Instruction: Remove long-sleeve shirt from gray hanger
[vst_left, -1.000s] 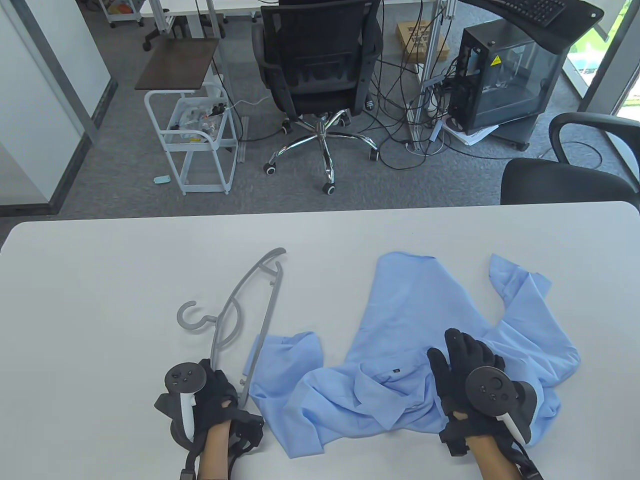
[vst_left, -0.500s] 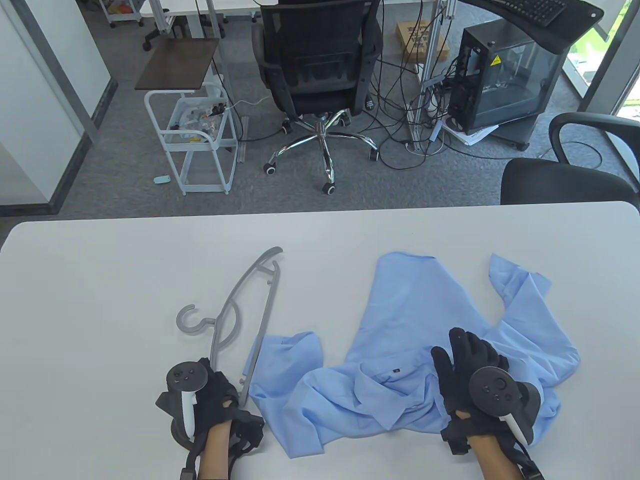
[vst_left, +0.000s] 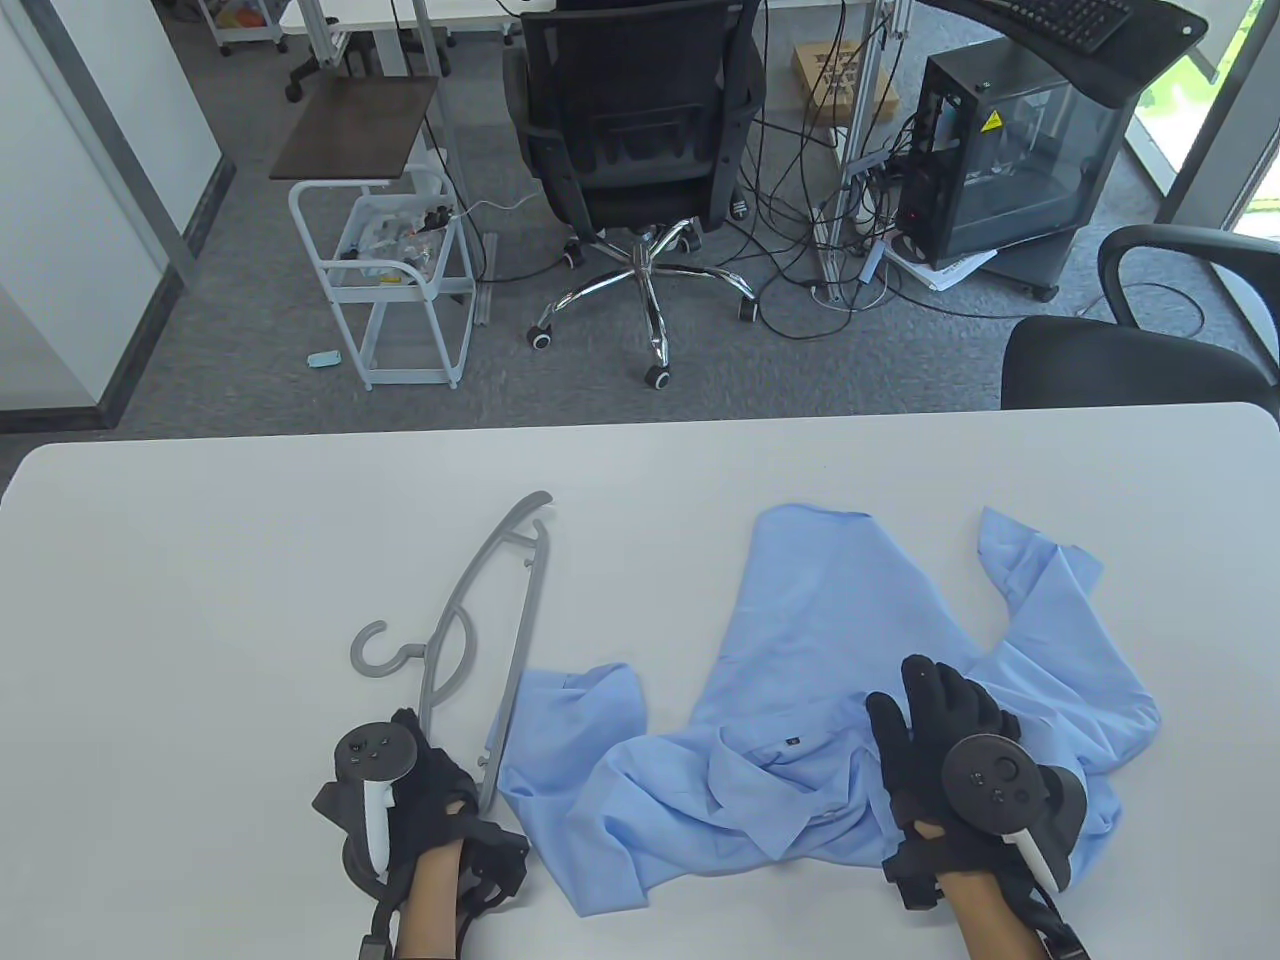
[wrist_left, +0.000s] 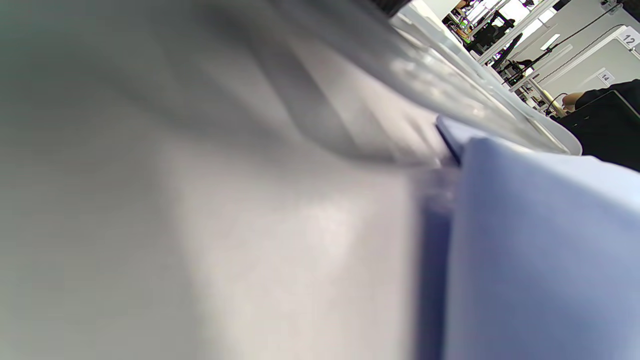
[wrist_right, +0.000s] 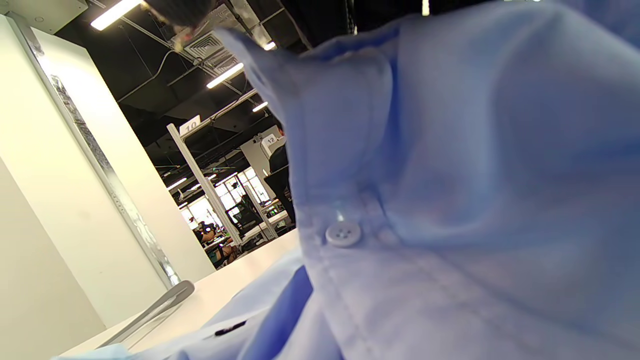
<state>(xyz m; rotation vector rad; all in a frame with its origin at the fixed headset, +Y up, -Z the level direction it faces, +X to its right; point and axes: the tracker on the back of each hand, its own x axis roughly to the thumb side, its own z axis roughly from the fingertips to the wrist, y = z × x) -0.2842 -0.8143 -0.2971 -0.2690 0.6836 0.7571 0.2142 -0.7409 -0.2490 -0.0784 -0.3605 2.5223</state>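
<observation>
The gray hanger (vst_left: 519, 640) lies bare on the white table (vst_left: 200, 560), left of the light-blue long-sleeve shirt (vst_left: 830, 620), which lies crumpled and free of it. One sleeve end touches the hanger's bar. My left hand (vst_left: 425, 790) grips the hanger's near end. My right hand (vst_left: 940, 720) rests flat on the shirt near its collar, fingers spread. The left wrist view shows the blurred hanger (wrist_left: 350, 75) and a shirt edge (wrist_left: 540, 250). The right wrist view is filled by the shirt (wrist_right: 450, 175), with the hanger (wrist_right: 150, 310) beyond it.
The table's far edge runs across the middle of the table view. Beyond it stand a black office chair (vst_left: 640, 150), a white cart (vst_left: 400, 290), a computer case (vst_left: 1010, 150) and a second chair (vst_left: 1130, 360).
The hanger's far end has swung a little to the left, away from the shirt. My right hand has shifted slightly right on the shirt.
</observation>
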